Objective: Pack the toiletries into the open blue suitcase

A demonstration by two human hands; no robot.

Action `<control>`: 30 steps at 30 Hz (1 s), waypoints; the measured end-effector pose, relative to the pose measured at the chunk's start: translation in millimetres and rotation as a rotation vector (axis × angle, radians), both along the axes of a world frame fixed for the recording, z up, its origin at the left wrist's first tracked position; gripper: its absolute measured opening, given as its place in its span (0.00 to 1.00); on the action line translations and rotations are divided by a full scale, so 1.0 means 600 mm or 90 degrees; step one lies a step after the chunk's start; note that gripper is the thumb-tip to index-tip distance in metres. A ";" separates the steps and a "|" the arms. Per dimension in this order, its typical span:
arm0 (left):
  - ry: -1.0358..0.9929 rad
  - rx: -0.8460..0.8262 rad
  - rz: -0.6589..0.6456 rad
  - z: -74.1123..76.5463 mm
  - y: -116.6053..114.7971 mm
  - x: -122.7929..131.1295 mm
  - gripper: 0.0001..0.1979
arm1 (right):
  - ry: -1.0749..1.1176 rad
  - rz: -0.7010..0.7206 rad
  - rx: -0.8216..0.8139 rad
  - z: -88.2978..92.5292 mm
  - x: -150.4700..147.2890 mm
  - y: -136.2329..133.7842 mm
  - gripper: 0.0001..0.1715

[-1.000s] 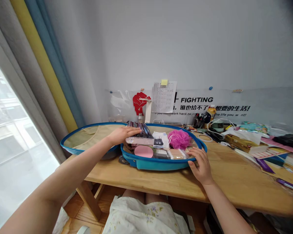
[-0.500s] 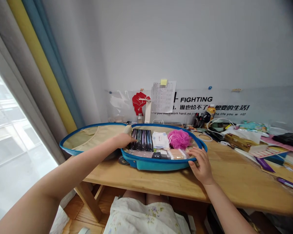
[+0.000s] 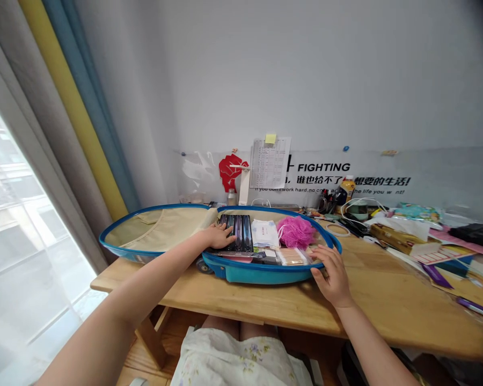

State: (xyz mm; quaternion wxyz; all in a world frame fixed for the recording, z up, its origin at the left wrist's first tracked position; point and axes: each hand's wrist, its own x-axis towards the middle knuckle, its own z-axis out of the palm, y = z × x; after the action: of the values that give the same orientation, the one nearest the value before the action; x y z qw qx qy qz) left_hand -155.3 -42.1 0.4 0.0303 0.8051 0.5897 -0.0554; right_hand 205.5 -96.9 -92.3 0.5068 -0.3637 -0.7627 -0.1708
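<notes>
Left hand (image 3: 217, 236), open, presses flat on dark boxes (image 3: 236, 233) inside an open blue suitcase (image 3: 257, 273) on a wooden bench (image 3: 386, 305); right hand (image 3: 332, 279), also open, braces its side, seemingly to steady it.

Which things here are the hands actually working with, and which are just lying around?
In hand: left hand, right hand, open blue suitcase, dark slim boxes, pink bath pouf, cotton swab pack.
Lying about: drink bottle, tape roll, red fist cutout.
</notes>
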 end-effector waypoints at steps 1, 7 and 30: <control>-0.006 0.009 0.003 0.004 -0.003 0.000 0.34 | 0.000 -0.002 -0.004 0.000 0.000 0.000 0.18; -0.074 0.166 0.090 0.022 -0.080 -0.045 0.30 | -0.008 -0.003 0.028 0.004 -0.002 -0.001 0.18; -0.099 0.264 0.153 -0.042 -0.192 -0.036 0.22 | -0.124 -0.082 -0.079 0.046 0.121 -0.013 0.34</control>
State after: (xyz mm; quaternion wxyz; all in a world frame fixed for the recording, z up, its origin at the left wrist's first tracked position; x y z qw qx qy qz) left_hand -176.9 -157.2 -24.6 -0.0834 0.7200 0.6760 0.1329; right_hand 278.2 -105.0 -64.7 0.3949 -0.4245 -0.7924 -0.1896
